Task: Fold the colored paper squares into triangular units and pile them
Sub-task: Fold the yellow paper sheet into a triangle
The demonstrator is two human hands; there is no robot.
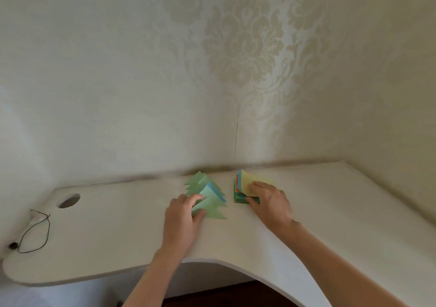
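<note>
Resting on a white desk (236,240) with a curved front cut-out, two paper groups lie near the back wall: one overlapping row of folded triangular units (207,196) to the left and one stack of coloured paper squares (245,188) to the right, set apart by a strip of bare desk. The row counts roughly six or seven pieces, mostly green with a blue one near the middle and a pale mint one on top; the exact number cannot be told because they overlap. The stack shows a yellow sheet on top, with blue, orange-red and green edges fanned out below; its sheets are too many and too thin to count. Two hands are in view. The left hand (181,217) lies on the near end of the triangle row, its forefinger stretched over the mint piece and its thumb beneath the lowest green point, so the fingers are loosely parted and pinch the near triangles. The right hand (269,200) lies on the stack, fingers close together and curled flat onto the yellow sheet, thumb against the near green edge. At the desk's far left are one round cable hole (69,200) and one thin dark looped cord (35,233). Patterned cream wallpaper (247,59) rises behind.
</note>
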